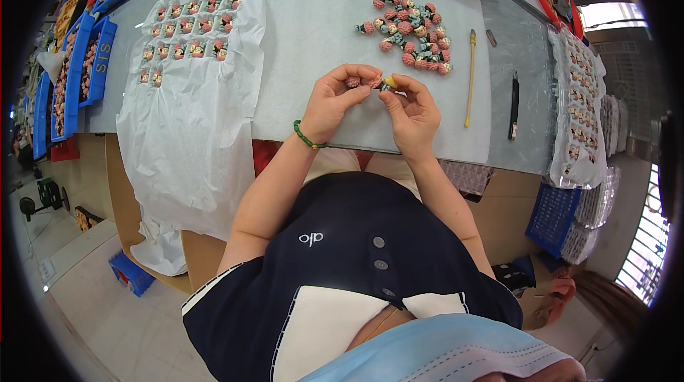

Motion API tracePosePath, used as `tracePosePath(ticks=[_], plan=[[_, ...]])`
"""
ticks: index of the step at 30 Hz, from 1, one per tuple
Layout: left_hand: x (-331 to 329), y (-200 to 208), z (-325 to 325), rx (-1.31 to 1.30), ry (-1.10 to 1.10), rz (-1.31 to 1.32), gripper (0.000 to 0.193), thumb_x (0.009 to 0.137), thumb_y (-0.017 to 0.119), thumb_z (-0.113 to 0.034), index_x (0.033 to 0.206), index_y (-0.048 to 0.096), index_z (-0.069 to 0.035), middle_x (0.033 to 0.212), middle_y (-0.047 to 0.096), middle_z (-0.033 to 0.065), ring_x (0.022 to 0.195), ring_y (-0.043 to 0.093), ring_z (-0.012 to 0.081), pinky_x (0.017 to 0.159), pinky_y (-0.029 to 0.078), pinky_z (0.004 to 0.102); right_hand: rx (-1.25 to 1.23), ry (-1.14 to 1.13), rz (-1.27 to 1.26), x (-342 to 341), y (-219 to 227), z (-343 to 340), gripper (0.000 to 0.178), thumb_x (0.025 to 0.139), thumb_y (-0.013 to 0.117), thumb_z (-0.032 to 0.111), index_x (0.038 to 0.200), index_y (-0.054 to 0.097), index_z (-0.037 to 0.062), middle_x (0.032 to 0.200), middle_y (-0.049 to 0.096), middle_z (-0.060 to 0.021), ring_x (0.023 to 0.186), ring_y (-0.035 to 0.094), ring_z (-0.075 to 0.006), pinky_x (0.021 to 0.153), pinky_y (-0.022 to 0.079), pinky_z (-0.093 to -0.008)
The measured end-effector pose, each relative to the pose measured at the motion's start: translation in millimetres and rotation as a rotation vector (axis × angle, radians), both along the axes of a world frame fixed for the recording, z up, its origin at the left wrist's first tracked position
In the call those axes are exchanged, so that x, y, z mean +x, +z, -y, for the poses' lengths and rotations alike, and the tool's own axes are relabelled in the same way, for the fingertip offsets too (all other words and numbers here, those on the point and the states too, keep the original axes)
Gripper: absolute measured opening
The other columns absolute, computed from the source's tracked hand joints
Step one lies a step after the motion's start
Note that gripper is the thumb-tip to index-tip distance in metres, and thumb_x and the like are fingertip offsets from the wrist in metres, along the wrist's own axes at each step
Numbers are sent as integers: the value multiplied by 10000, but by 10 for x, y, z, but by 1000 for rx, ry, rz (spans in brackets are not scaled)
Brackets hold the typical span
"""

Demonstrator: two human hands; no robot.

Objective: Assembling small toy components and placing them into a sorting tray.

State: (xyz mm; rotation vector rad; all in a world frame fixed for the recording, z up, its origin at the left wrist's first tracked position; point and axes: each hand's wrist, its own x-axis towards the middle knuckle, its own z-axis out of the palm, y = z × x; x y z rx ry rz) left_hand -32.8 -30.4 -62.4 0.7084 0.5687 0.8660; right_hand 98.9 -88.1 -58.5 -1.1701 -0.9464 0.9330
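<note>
Left hand (330,102) and right hand (415,115) pinch pink-headed figurine (375,83) over white sheet (306,33); pink piece (353,82) in left hand, possibly second figurine. Slack pinch could drop one; hard squeeze could mar finish.

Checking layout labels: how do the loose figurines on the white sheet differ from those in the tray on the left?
Order: the tray figurines sit in spaced rows; the loose figurines are clustered, many touching.
Pose: the loose figurines point various ways; the tray figurines look more uniformly aligned.
Shared: both show pink, knobbly parts.
</note>
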Motion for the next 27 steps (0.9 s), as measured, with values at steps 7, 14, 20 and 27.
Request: tracePosePath(ticks=[7,14,20,27], plan=[[31,-15,16,40,-27,-16,215,794,490,46,999,540,2,1032,557,71,924,519,116,825,414,246,1,-6,49,46,-12,22,296,778,566,-69,1061,481,-58,970,533,-105,831,563,-129,718,474,-212],[92,153,20,-187,0,162,309,859,395,-8,1166,430,11,1076,540,100,975,499,131,866,390,261,-4,6,171,72,83,7,165,803,588,46,942,560,-38,885,557,-76,749,554,-104,657,460,-202],[-11,125,72,186,-31,-225,290,854,454,-6,1141,467,35,1130,516,128,957,534,137,839,433,265,-53,19,42,-57,164,-25,114,799,595,52,878,578,-29,830,593,-73,712,574,-108,645,462,-197],[-509,339,206,199,35,-307,349,762,584,36,1102,507,42,992,560,72,896,545,115,808,466,252,-108,22,138,-478,227,-7,88,825,565,53,869,569,-24,773,593,-52,683,554,-87,624,456,-198]])
